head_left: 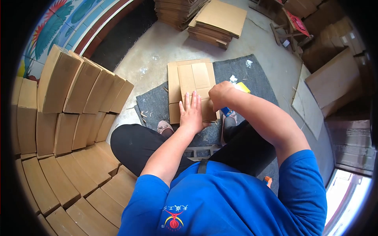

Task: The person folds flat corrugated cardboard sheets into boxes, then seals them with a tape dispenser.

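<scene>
A flat cardboard box blank (191, 80) lies on a grey felt mat (236, 70) on the floor in front of me. My left hand (191, 113) presses flat on its near flap, fingers spread. My right hand (221, 95) is closed into a fist at the blank's right edge, next to a yellow and blue object (241, 88); what it grips is hidden. My black-trousered legs and shoes frame the near edge of the mat.
Rows of folded cardboard boxes (78, 90) stand stacked at my left and near left. Stacks of flat cardboard sheets (216, 21) lie on the concrete floor beyond the mat. More cardboard and wooden pieces (334, 78) sit at the right.
</scene>
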{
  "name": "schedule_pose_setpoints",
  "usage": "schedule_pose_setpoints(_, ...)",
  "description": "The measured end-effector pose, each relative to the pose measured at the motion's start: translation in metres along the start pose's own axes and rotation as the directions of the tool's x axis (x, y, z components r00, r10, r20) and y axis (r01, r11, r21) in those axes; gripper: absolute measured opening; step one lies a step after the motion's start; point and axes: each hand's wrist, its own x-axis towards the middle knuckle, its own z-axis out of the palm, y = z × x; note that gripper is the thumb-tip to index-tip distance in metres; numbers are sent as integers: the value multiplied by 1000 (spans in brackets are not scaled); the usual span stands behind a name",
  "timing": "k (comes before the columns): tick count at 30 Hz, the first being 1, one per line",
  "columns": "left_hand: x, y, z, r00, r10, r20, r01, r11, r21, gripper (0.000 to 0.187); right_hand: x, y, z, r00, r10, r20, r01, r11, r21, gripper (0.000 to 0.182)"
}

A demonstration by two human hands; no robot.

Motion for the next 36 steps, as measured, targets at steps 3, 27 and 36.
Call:
schedule_pose_setpoints(3, -5, -5, 10, 999, 28, -46, -28, 1000, -2, 130, 37, 39, -16, 994, 83, -78, -88, 994, -66, 63)
schedule_pose_setpoints(27, 81, -17, -72, 744, 76, 663, -250, 953, 172, 79, 126, 72, -46, 968, 171, -184, -131, 969, 211, 48)
schedule_pose_setpoints(36, 80, -22, -97, 779, 46, 625, -150, 982, 114, 50, 124, 107, -31, 975, 143, -173, -71, 928, 366, 55)
